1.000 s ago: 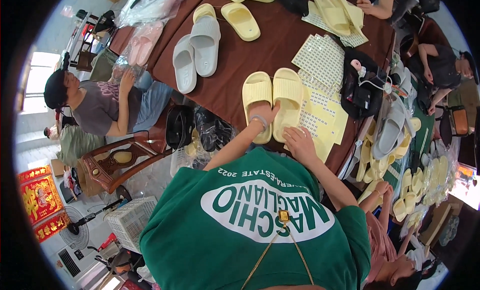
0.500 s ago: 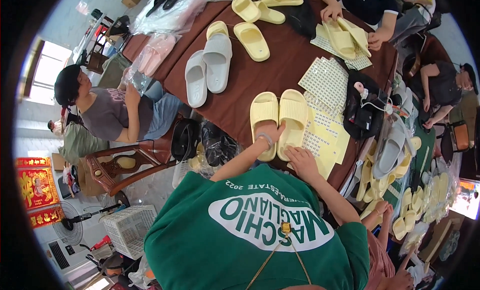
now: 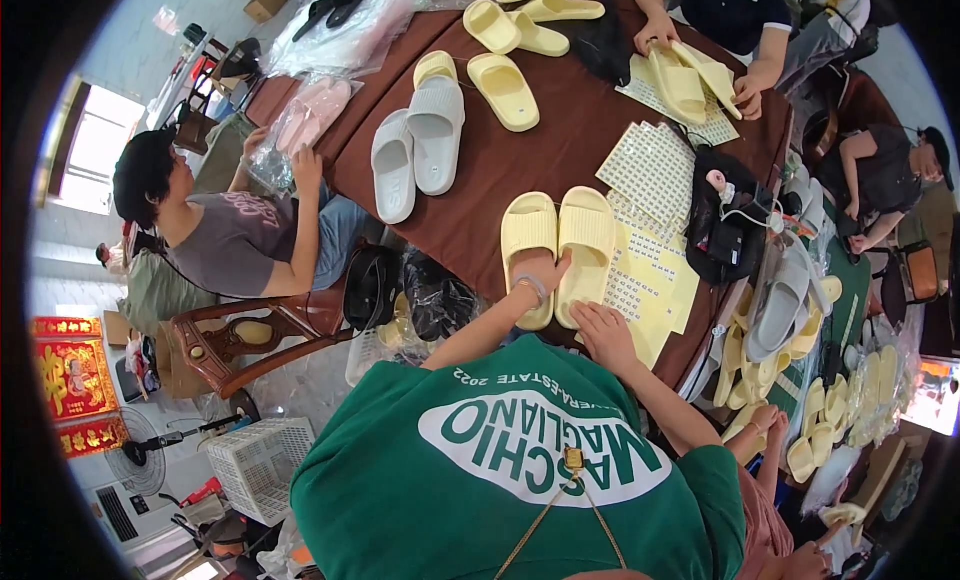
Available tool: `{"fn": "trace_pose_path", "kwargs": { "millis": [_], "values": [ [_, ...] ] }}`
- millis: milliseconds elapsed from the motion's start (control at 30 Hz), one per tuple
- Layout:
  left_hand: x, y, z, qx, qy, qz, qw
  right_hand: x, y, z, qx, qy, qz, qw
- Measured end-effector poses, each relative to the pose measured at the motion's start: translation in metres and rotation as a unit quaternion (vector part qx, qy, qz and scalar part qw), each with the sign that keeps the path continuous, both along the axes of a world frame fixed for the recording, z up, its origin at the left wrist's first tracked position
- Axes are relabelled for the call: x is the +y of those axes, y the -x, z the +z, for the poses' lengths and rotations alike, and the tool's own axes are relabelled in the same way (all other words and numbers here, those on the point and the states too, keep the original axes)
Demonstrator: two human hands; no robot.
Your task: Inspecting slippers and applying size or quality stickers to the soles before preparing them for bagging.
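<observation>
In front of me, a pair of yellow slippers (image 3: 588,217) lies side by side on the brown-covered table (image 3: 450,235), toes pointing away. My left hand (image 3: 535,265) reaches into the left slipper; its thumb sticks out over the inner edges of the pair, and the other fingers are largely hidden. At the heel of the right slipper, my right hand (image 3: 602,330) rests with fingers stretched out, their tips touching the heel end. Anything beneath those fingertips is hidden. Sheets of small printed stickers (image 3: 650,270) lie just right of the pair.
Grey slippers (image 3: 436,145) and loose yellow slippers (image 3: 503,90) stand farther off. A black bag (image 3: 722,215) with a cable sits right of the stickers. Across the table, a person handles yellow slippers (image 3: 682,90). Someone at left holds bagged pink slippers (image 3: 310,115). A wooden chair (image 3: 265,345) stands at left.
The person at left has lowered the bagged pink slippers toward the table, both hands on them. My hands and the yellow pair keep nearly the same pose; the view has shifted slightly.
</observation>
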State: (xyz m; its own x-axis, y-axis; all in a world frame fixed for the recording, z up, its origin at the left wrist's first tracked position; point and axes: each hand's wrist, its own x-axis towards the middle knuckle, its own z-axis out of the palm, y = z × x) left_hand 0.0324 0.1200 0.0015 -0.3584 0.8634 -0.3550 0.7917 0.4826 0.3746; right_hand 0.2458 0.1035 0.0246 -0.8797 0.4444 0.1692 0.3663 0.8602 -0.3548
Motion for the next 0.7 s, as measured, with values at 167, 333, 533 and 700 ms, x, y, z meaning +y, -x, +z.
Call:
{"fn": "trace_pose_path", "kwargs": {
  "millis": [167,333,533,700],
  "values": [
    [-0.001,0.002,-0.002,-0.005,-0.004,0.010,1.000,0.002,-0.002,-0.004,-0.012,-0.035,0.015,0.999],
    [-0.002,0.000,-0.002,0.034,-0.051,-0.005,0.998,-0.002,0.000,-0.004,-0.009,-0.023,0.004,1.000],
    [0.001,0.000,0.007,-0.019,0.012,0.006,1.000,-0.003,-0.002,-0.005,0.017,0.017,-0.012,1.000],
    [0.000,0.002,-0.001,-0.013,0.019,0.006,1.000,-0.001,0.000,-0.006,0.021,0.028,-0.007,0.999]
  ]
}}
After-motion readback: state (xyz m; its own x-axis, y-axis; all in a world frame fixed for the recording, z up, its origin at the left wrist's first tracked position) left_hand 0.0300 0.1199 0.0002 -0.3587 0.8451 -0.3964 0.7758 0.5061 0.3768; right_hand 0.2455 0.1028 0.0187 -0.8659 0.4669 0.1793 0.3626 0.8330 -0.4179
